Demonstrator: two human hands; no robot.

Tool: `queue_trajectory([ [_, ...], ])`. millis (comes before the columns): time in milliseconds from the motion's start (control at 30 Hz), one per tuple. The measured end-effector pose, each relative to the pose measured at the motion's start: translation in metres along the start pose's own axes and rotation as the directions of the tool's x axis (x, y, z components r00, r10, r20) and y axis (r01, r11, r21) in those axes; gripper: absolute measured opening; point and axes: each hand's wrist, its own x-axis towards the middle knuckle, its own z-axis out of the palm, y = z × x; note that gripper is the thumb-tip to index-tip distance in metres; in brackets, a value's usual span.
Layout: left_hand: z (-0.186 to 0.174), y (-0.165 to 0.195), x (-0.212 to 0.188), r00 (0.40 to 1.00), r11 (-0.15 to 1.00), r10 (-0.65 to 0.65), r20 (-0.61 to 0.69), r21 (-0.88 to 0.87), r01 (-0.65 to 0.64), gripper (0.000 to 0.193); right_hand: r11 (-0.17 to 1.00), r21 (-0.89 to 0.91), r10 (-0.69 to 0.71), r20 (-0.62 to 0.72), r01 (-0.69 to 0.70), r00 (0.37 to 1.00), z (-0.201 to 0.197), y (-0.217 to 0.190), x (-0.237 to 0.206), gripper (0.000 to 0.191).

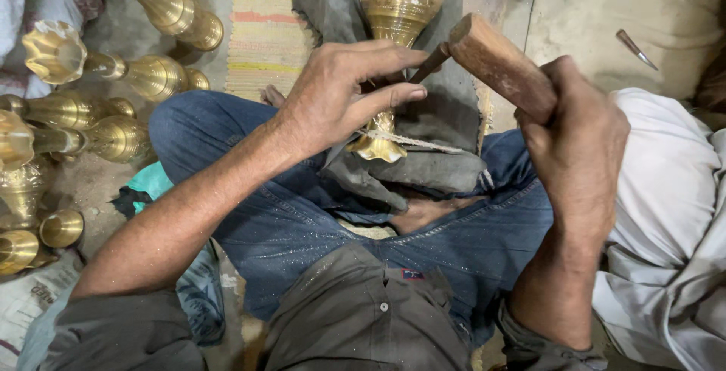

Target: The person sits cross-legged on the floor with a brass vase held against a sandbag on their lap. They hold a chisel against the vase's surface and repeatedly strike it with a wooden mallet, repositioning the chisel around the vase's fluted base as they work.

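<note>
Workshop floor [605, 8], bare concrete beside a striped mat [261, 23]: a person sits cross-legged with a brass vase [397, 8] lying across the lap on grey cloth [439, 170]. Left hand [340, 95] pinches a chisel [429, 63] against the vase's neck; right hand [578, 144] clenches a wooden mallet [499, 65] touching the chisel's head. Engraving looks under way; each blow wants a steady tool. Finished brass vases [113, 76] lie alongside.

So there's this engraved brass vase [398, 8] lying on its side across the lap, flared foot toward the body, resting on grey cloth. A thin dark chisel [429, 63] sits tip-down on its neck, and a chunky wooden mallet [501, 65] touches the chisel's top end.
</note>
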Motion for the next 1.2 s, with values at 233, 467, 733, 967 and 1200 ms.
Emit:
queue_trajectory([
  [233, 0.002, -0.005, 0.001, 0.998, 0.999, -0.035, 0.043, -0.029, 0.036, 0.033, 0.986, 0.162, 0.04, -0.047, -0.032, 0.998, -0.006, -0.012, 0.003, 0.023],
  [467, 0.001, -0.006, -0.003, 0.998, 0.998, 0.059, -0.001, -0.034, -0.059, 0.031, 0.962, 0.27, 0.075, -0.092, -0.048, 0.993, -0.012, -0.024, 0.002, 0.03],
  [733, -0.002, -0.004, -0.002, 0.998, 0.997, -0.035, 0.044, -0.069, 0.038, 0.031, 0.954, 0.292, 0.082, -0.044, -0.066, 0.996, -0.009, -0.018, -0.001, 0.025],
  [967, 0.0, -0.007, -0.005, 0.997, 0.993, -0.049, 0.052, -0.102, 0.054, 0.032, 0.909, 0.401, -0.082, -0.099, 0.115, 0.992, -0.008, -0.016, -0.003, 0.014],
  [1200, 0.003, -0.014, -0.006, 0.994, 0.992, -0.082, 0.076, -0.088, 0.088, 0.032, 0.921, 0.388, -0.009, -0.089, 0.043, 0.996, -0.01, -0.017, -0.005, 0.021],
])
